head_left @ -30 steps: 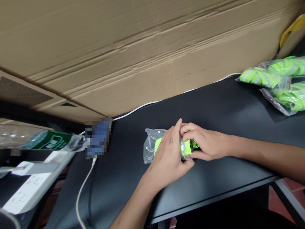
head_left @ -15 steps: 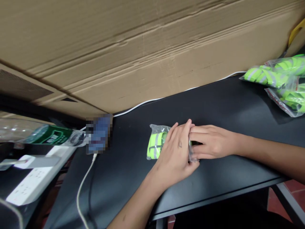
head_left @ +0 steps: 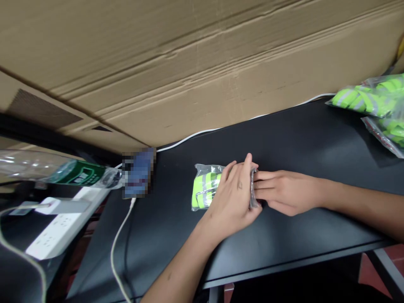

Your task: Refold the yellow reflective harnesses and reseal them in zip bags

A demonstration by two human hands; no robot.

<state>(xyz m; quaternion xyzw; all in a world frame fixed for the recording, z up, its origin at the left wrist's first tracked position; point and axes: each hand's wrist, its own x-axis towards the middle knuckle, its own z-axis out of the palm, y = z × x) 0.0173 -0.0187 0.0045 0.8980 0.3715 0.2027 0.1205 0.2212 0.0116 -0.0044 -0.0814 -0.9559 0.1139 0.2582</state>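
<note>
The bundle has settled flatter: a neon-yellow reflective vest [head_left: 205, 190], folded with silver stripes showing, sits in a clear plastic bag [head_left: 205, 169] mid-tabletop [head_left: 299, 139]. The left hand [head_left: 232, 203] and right hand [head_left: 288, 194] close from either side, pinching the bag's crimped end [head_left: 253, 189] between them (slick film against matte black). More bagged vests [head_left: 369, 101] lie toward the far right corner.

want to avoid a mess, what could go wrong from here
The right hand holds only the thin end of the clear plastic bag, so the film could slip or tear. The left hand presses across the packet, so the neon yellow reflective vest might shift inside. The bagged vests lie loosely overlapped and could slide if bumped.
</note>
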